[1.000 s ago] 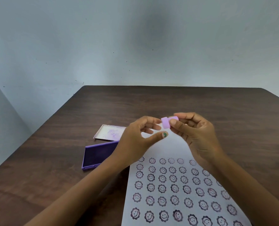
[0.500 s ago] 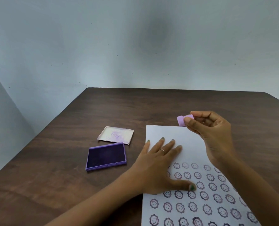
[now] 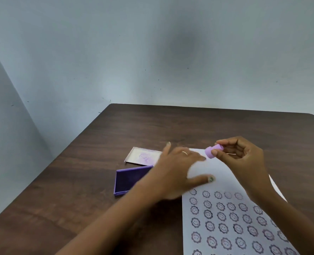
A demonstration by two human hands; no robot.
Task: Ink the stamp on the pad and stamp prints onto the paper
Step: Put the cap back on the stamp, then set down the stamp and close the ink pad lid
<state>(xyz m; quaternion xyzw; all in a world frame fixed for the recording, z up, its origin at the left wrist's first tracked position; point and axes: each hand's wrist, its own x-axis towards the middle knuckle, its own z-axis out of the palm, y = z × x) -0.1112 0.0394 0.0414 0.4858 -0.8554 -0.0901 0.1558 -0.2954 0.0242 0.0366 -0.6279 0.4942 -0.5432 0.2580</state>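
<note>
My right hand (image 3: pixel 244 159) pinches a small lilac stamp (image 3: pixel 212 151) above the blank top end of the white paper (image 3: pixel 224 173). Rows of purple smiling-flower prints (image 3: pixel 226 218) cover the lower part of the sheet. My left hand (image 3: pixel 178 168), blurred, is spread with fingers apart over the paper's left edge and holds nothing; its wrist hides the right end of the purple ink pad (image 3: pixel 129 180), which lies open left of the paper.
The pad's clear lid (image 3: pixel 143 156), stained with purple ink, lies just beyond the pad. Everything rests on a dark wooden table (image 3: pixel 170 126) against a pale blue wall. The table's left edge runs diagonally near the pad.
My left hand left the stamp, pressed flat on the paper, and now lifts and shifts up-left. The right hand keeps the stamp, tilted a little more downward.
</note>
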